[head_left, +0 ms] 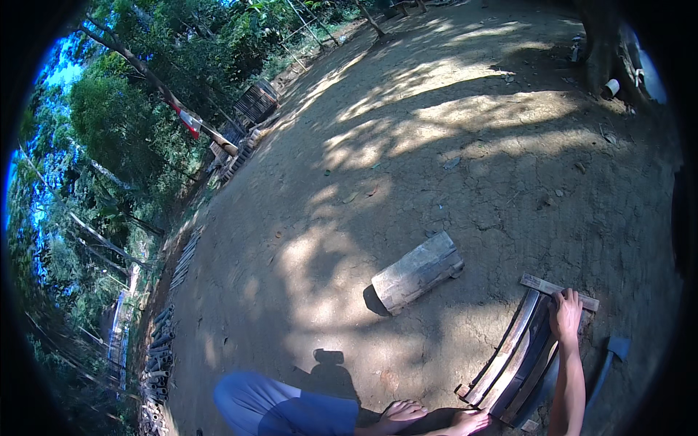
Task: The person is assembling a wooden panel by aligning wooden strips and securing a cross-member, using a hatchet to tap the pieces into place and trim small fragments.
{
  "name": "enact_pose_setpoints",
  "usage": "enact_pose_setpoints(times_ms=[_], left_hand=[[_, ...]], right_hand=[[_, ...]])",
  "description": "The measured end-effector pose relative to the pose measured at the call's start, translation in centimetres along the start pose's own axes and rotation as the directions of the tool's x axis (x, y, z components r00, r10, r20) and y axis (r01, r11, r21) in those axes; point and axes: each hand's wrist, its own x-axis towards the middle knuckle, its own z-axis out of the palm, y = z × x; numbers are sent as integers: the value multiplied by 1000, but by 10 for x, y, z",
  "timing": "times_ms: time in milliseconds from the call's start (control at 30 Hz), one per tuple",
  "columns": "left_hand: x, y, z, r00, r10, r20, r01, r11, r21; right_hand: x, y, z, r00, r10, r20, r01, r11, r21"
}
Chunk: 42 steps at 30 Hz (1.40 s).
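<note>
At the lower right, a frame of long wooden slats lies on the dirt, with dark gaps between the slats. A short wooden crosspiece spans its far end. My right hand reaches over that far end, fingers curled round the crosspiece. Low in the picture, my left hand is at the near end of the frame, its fingers pressed together against the slat ends. What exactly the left fingertips grip is partly hidden. Right of the frame lies a hatchet with a bluish handle.
A squared wooden block lies on the ground ahead. My bare foot and blue-trousered knee are at the lower edge. A tree trunk stands far right; stacked wood and trees line the left.
</note>
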Motion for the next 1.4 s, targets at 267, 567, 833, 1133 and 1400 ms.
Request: enact_pose_setpoints(times_ms=[267,567,833,1133,1400], left_hand=[[-29,1,-115,954,299,12,-186,563,805],[-55,-17,-147,908,393,148,-218,141,966],[-44,36,-38,944,124,307,-267,834,483],[8,163,79,293,546,785,-796,-315,516],[44,181,112,405,136,904,-566,-739,365]], right_hand=[[-4,4,-3,999,27,40,-26,999,-30],[-9,-8,5,998,7,62,-6,1000,-14],[-32,-7,-65,964,26,-265,4,994,113],[-248,74,-113,817,546,-185,-572,807,-146],[-228,111,-98,712,697,-82,-702,706,-96]])
